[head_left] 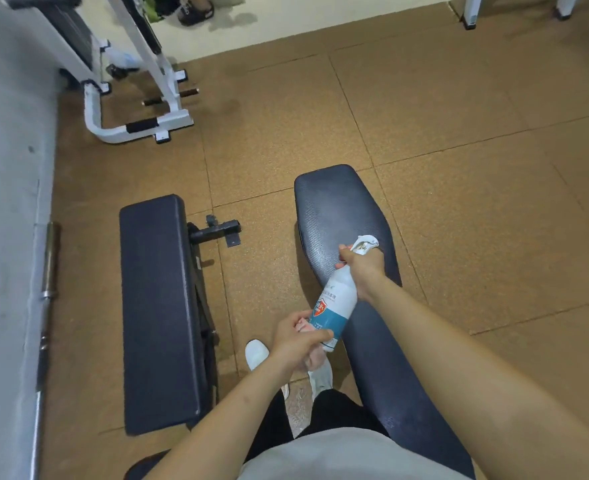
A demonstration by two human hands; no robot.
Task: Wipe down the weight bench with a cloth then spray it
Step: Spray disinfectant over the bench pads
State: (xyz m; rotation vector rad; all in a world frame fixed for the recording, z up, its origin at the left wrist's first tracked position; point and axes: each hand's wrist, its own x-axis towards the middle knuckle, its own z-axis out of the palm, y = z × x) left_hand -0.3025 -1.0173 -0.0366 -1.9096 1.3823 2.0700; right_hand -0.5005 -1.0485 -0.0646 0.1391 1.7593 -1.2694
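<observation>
On my far left a barbell [48,258] lies along the wall, with a flat pad [158,306] beside it. My left hand [294,344] clutches a pinkish cloth [315,358], one finger laid against the base of the bottle [334,306]. The bottle tilts over the left edge of the bench [341,209]. My right hand [364,268] grasps its neck. A white wad [365,242] pokes out past the knuckles, over the bench; I can't tell what it is.
</observation>
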